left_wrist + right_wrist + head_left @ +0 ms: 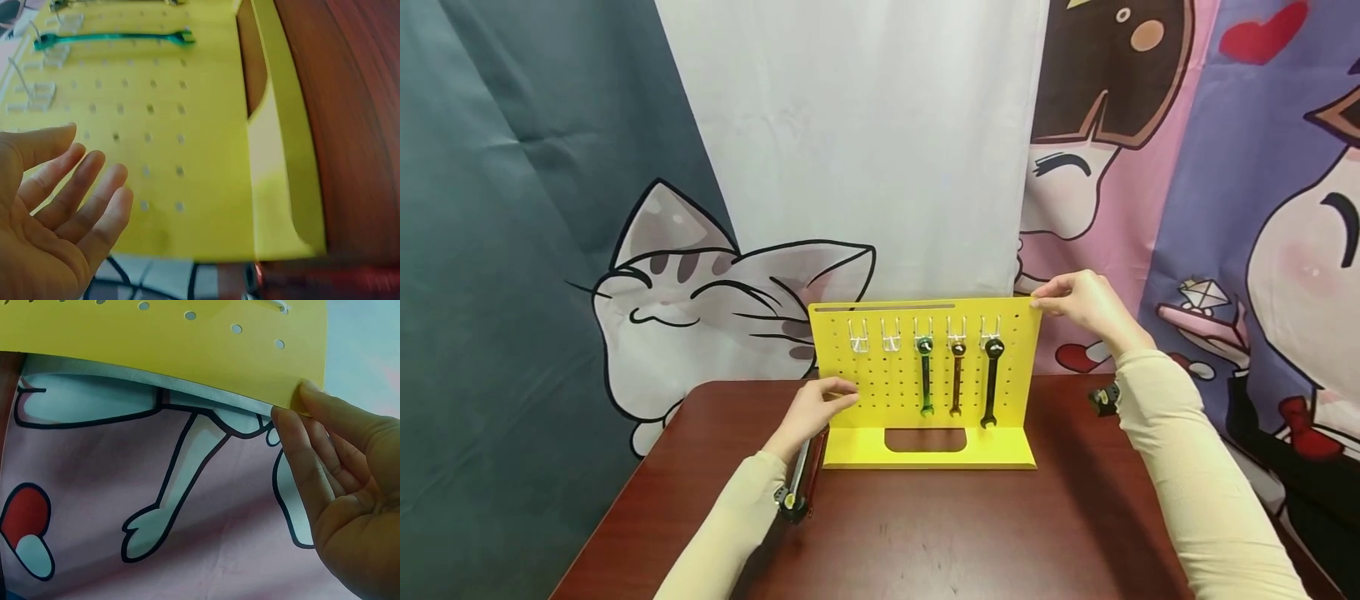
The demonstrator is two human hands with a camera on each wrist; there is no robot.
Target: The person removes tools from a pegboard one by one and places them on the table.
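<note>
A yellow pegboard (880,400) stands on its yellow base on the table. Three wrenches hang from its wire hooks: a green wrench (927,375), a bronze-brown wrench (957,379) and a black wrench (992,383) at the right. Two wire hooks (858,337) on the left hold nothing. My right hand (1093,308) pinches the board's upper right corner between thumb and fingers, as the right wrist view confirms. My left hand (811,410) is in front of the board's left side, fingers spread and slightly bent, holding nothing; whether it touches the board cannot be told.
Beside the board's left edge, partly behind my left wrist, lie a silver, long tool (800,467) and a red one (817,467). The brown table (910,533) extends around the base. A printed curtain (880,150) hangs close behind the board.
</note>
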